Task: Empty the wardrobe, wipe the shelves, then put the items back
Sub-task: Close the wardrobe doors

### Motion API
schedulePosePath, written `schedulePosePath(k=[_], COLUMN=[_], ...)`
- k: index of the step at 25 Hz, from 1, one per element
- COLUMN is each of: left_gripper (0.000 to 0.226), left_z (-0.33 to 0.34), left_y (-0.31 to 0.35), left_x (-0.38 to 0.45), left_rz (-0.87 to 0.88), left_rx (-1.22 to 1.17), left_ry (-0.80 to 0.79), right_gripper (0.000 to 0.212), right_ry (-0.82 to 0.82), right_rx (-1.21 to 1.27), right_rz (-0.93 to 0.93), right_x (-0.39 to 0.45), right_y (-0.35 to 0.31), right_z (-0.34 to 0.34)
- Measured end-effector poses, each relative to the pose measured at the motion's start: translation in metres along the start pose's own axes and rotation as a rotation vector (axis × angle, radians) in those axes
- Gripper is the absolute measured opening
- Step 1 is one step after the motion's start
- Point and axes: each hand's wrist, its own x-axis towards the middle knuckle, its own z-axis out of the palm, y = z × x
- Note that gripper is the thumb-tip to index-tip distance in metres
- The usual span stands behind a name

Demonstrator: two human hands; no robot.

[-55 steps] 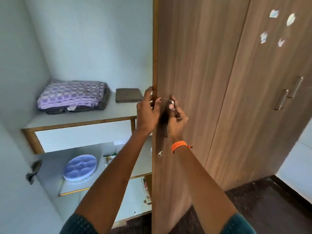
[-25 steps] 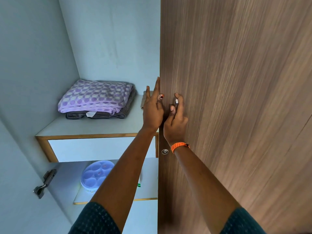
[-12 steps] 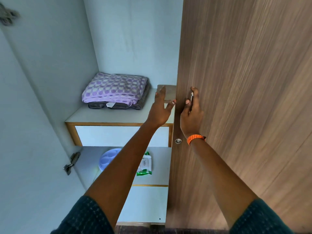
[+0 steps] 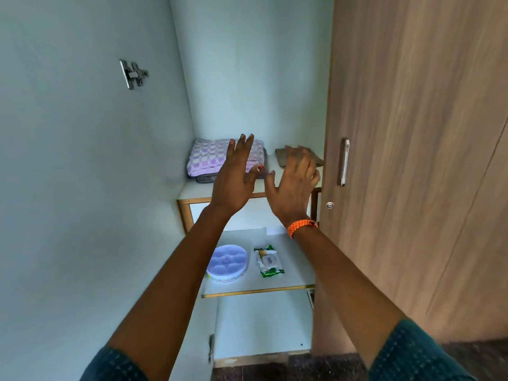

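On the wardrobe's upper shelf (image 4: 220, 188) lies a folded purple checked towel (image 4: 211, 158), long axis running left-right. Before it, the left hand (image 4: 233, 177) spreads straight fingers, holding nothing; the right hand (image 4: 292, 182) hangs loosely curled, empty.

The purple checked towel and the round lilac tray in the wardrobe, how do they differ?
The purple checked towel is soft folded cloth stacked on a dark grey folded item; the round lilac tray is a rigid disc with moulded hollows, lying straight on its shelf. The towel sits on the upper shelf, against the back corner; the tray sits on the lower shelf beside a green-and-white packet. Both are pale purple and neither hand touches them.
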Motion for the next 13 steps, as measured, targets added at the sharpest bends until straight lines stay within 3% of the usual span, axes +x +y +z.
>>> schedulePosePath(k=[5,13], left_gripper=[0.054,0.062], left_z=[-0.060,-0.068], left_y=[0.006,0.033], left_x=[-0.035,-0.053], left_rz=[-0.018,0.002], left_rx=[0.003,-0.080], left_ry=[-0.048,0.028], right_gripper=[0.060,0.056], right_ry=[-0.092,-0.096], right_rx=[0.002,-0.011], right_rz=[0.103,0.157], right_x=[-0.046,-0.038], right_y=[-0.068,-0.057], right_z=[-0.013,-0.047])
